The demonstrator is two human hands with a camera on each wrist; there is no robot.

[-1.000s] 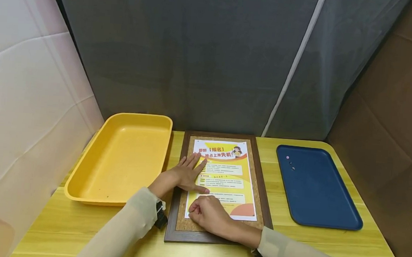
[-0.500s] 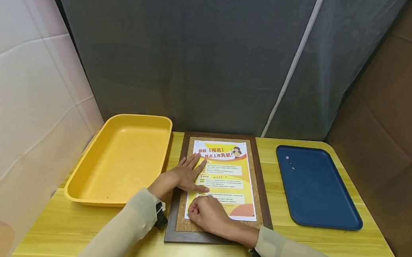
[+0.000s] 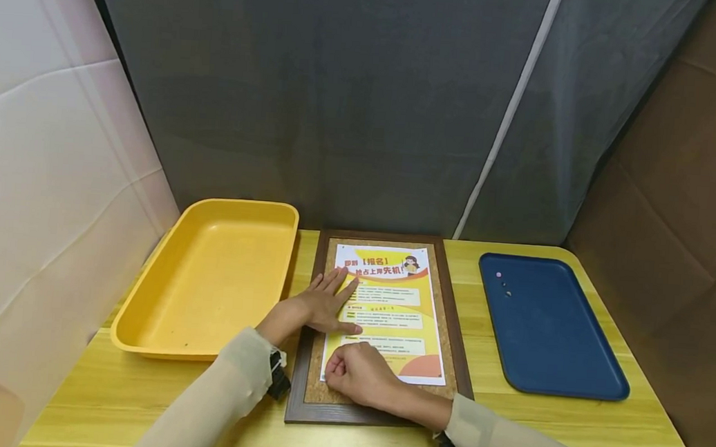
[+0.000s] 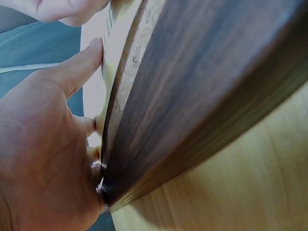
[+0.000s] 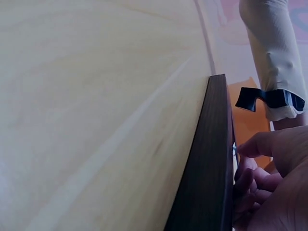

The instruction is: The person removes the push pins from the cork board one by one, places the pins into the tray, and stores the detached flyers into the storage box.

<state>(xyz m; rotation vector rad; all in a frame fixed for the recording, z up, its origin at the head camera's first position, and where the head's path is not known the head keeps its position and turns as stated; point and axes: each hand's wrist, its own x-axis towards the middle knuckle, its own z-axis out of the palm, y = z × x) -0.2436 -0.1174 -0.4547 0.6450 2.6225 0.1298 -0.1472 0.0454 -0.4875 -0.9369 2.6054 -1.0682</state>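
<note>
A flat, yellow-and-white paper sheet (image 3: 392,309) is lying on a dark-framed, grainy brown cork board (image 3: 317,392). The left hand (image 3: 325,304) is resting on it, fingers fanned wide; the curled right hand (image 3: 360,373) is narrowly gripping a tiny pale piece (image 5: 234,149) near the sheet's lower-left corner.

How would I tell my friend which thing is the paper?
On the table, between a yellow tray and a blue tray, lies a brown-framed board. On it is the paper, with the left hand spread on it and the right hand near a bottom corner. Unlike the trays, it has writing and a cartoon figure.
</note>
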